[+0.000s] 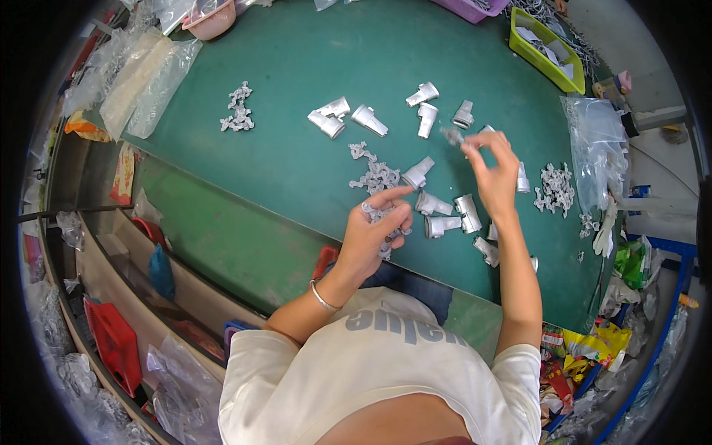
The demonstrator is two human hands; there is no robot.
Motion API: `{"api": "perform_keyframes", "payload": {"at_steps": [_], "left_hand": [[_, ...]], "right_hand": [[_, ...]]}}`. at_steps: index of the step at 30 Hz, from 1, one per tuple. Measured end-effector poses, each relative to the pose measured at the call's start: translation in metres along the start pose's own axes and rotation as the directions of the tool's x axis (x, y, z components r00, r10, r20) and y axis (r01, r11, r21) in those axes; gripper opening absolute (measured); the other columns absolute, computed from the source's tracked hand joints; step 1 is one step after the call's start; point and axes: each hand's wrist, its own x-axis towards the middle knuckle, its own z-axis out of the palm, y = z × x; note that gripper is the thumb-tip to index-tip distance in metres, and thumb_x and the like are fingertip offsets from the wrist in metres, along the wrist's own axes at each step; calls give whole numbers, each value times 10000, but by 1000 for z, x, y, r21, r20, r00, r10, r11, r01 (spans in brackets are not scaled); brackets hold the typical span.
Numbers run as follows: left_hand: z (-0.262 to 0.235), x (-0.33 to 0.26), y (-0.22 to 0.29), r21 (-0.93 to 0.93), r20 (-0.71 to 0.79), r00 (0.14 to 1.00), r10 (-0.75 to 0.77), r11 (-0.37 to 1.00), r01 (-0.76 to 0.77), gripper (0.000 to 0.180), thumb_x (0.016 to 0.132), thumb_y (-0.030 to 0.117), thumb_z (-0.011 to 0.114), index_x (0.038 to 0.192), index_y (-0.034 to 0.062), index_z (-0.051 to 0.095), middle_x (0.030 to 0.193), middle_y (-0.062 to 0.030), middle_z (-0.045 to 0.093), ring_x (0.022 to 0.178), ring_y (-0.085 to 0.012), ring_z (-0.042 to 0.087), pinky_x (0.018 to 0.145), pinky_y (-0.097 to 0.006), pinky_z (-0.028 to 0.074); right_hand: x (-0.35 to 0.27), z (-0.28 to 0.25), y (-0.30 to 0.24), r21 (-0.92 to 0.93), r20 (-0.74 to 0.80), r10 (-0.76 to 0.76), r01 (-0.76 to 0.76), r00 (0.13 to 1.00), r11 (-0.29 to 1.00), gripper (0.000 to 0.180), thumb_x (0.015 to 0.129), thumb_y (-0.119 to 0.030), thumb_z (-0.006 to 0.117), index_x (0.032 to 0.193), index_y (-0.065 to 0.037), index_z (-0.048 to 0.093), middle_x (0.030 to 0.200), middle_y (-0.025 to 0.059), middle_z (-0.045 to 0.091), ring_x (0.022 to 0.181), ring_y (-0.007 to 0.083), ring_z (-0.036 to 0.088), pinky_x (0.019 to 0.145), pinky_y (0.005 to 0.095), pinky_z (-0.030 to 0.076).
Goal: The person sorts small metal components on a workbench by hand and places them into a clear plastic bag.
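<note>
My left hand is closed around several small grey metal pieces, above the near edge of the green table. My right hand pinches one small grey piece, blurred by motion, between thumb and fingers. Silvery tapered metal sleeves lie around the hands, among them one sleeve beside my left fingertips and another sleeve below my right hand. A small heap of grey pieces rests just beyond my left hand. Farther off lies a group of sleeves.
More grey pieces form a pile at the right and another at the far left. A green basket stands at the back right, a pink bowl at the back left. Plastic bags lie along the table's right edge.
</note>
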Motion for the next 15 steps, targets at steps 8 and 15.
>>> {"api": "perform_keyframes", "payload": {"at_steps": [8, 15], "left_hand": [[18, -8, 12, 20, 89, 995, -49, 999, 47, 265, 830, 91, 593, 1070, -21, 583, 787, -41, 577, 630, -63, 491, 472, -194, 388], [28, -24, 20, 176, 145, 989, 44, 982, -69, 263, 810, 29, 568, 1062, -42, 583, 727, -72, 557, 558, -68, 457, 444, -186, 345]], "right_hand": [[-54, -35, -69, -84, 26, -491, 492, 871, 867, 291, 474, -26, 707, 758, -78, 669, 756, 31, 566, 766, 220, 536, 669, 349, 383], [-68, -39, -74, -55, -120, -413, 409, 903, 911, 279, 493, -25, 717, 761, -85, 673, 784, 39, 584, 781, 225, 528, 679, 350, 381]]}}
